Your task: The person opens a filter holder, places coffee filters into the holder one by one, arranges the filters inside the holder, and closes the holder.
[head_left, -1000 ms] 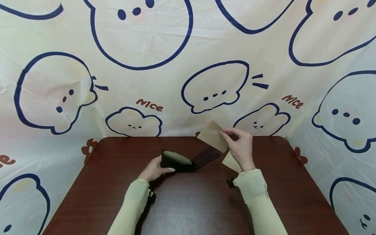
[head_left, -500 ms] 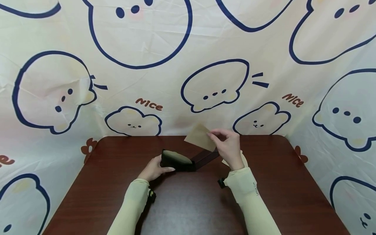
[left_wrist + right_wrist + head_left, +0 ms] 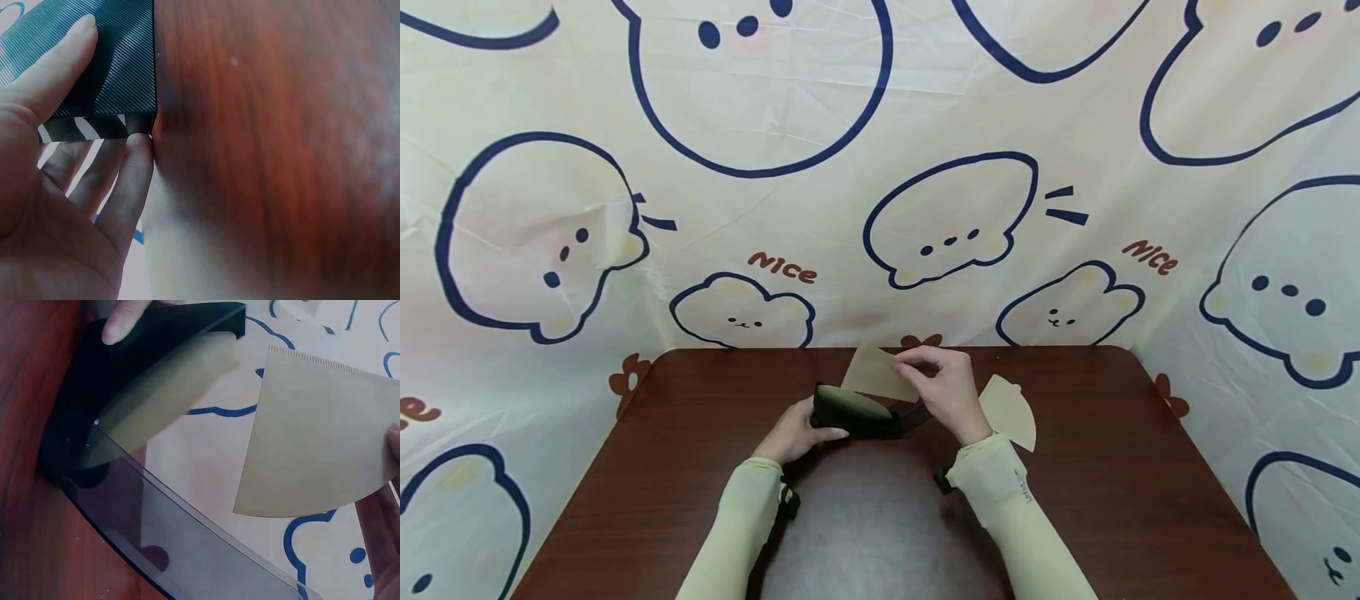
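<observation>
Your left hand (image 3: 790,429) gripped the left end of the dark box (image 3: 850,423), thumb on its ribbed face, a brace that seemed right against sliding. Just behind the box, a paper sheet (image 3: 876,375) was pinched in the fingers of your right hand (image 3: 946,390), where lightness likely best avoided creases; right of the box its smoky lid (image 3: 913,415) jutted out, and farther right loose paper (image 3: 1009,414) lay on the tabletop (image 3: 865,517).

A black box (image 3: 844,417) is sitting open near the table's (image 3: 880,517) back edge. One tan paper (image 3: 876,375) is hanging tilted; another paper (image 3: 1009,413) is lying flat.
</observation>
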`<state>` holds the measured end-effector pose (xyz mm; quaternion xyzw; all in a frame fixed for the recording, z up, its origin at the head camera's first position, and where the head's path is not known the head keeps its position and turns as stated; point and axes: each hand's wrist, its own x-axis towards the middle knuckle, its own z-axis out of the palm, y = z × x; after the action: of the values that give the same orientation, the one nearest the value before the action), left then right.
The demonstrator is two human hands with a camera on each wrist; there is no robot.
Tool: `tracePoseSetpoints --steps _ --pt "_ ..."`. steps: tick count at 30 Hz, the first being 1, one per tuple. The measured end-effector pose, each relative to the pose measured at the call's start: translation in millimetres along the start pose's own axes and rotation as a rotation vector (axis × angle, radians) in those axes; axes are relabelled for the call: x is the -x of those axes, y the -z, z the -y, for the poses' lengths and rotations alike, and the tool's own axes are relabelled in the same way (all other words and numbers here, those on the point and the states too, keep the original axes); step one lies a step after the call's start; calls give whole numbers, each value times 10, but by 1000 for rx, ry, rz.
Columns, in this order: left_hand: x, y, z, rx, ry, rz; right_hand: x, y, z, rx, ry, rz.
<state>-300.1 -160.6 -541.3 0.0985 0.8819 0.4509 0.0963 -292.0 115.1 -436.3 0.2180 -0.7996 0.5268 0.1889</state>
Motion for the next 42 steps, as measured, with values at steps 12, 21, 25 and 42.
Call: tracePoseSetpoints --steps 12,21,25,42 --pt "-10 -18 -1 -2 2 -20 46 -254 -67 -3 29 53" --pt "-20 1 -29 -22 -3 -21 54 -384 -116 -52 65 60" --pt "-19 3 -45 -23 -3 -20 75 -420 -133 -53 53 53" --pt "-5 -20 -31 -44 -11 -24 143 -566 -239 56 57 96"
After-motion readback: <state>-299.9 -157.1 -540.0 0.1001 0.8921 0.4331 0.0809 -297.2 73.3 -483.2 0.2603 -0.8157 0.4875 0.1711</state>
